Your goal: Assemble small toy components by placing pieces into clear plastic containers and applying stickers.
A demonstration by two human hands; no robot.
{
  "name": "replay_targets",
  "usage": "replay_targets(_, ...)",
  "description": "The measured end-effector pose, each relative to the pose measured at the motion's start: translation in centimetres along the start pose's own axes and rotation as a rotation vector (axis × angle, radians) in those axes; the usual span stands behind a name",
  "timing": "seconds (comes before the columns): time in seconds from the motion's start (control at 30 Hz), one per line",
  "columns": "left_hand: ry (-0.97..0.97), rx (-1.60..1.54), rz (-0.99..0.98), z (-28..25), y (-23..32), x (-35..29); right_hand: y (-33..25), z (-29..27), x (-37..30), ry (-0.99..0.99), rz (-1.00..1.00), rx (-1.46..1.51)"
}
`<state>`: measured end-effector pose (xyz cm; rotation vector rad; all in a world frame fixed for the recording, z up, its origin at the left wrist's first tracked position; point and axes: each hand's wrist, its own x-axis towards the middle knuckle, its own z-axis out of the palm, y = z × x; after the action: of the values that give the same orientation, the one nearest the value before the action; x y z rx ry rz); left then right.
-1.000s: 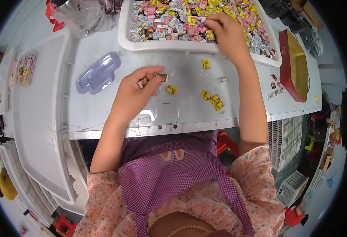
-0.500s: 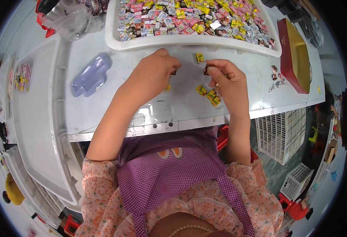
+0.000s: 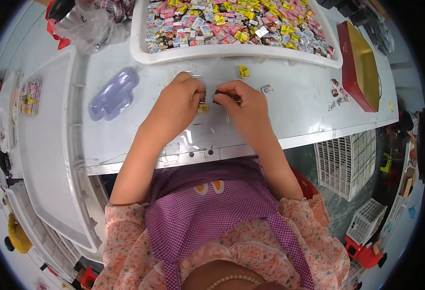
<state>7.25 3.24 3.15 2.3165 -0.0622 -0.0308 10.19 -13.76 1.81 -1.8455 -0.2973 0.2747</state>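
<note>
Hands met at the middle of the worktop (image 3: 290,121), just short of its far edge, where the long white tray (image 3: 231,52) of mixed wrapped pieces stood. Left hand (image 3: 176,104) and right hand (image 3: 239,99) were knuckle to knuckle, fingertips turned inward toward one another.

Small dark piece (image 3: 218,93) sat in the gap between the two sets of fingertips; right hand was pinching it between thumb and forefinger. Left hand's fingers were curled and closed toward the same gap; whether they also gripped a piece of their own I could not tell, since the fingers hid it. The dark piece was too small to read a long axis; it appeared to lie crosswise, along the line joining the hands.

Yellow piece (image 3: 203,108) lay on the worktop directly below the left fingertips, touching or nearly so, nearer the left hand than the right.

Further loose pieces: a yellow one (image 3: 244,71) toward the far edge, near the tray wall, beyond the right hand; a pale one (image 3: 267,89) just to the right of the right hand.

Pose: both forearms came up from the near edge and converged, wrists low on the surface, left elbow wider out than the right.

Clear plastic blister shell (image 3: 113,94) lay well apart, toward the left edge.
</note>
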Motion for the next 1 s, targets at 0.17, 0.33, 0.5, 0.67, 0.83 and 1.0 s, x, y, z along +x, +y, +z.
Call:
replay_targets(0.17, 0.033, -0.043, 0.005, 0.1, -0.5, -0.2, 0.3, 1.7, 0.2, 0.08, -0.228, -0.504)
replay_targets(0.33, 0.083, -0.109, 0.03, -0.1, -1.3, -0.2, -0.4, 1.6, 0.2, 0.029, -0.287, -0.698)
replay_targets(0.5, 0.014, -0.452, -0.269, -2.5, -0.9, 0.1, 0.6, -0.8, 1.6, 0.083, -0.115, -0.185)
replay_targets(0.67, -0.054, -1.147, -0.34, -2.4, -2.4, 0.1, 0.2, -2.0, 1.6, -0.022, 0.229, 0.661)
replay_targets(0.83, -0.1, -0.806, -0.327, -2.2, -0.7, 0.1, 0.1, -1.5, 0.5, -0.034, 0.142, 0.512)
replay_targets(1.0, 0.052, -0.208, 0.102, 0.0, -2.1, 0.0, 0.4, -1.9, 0.4, -0.021, 0.231, 0.441)
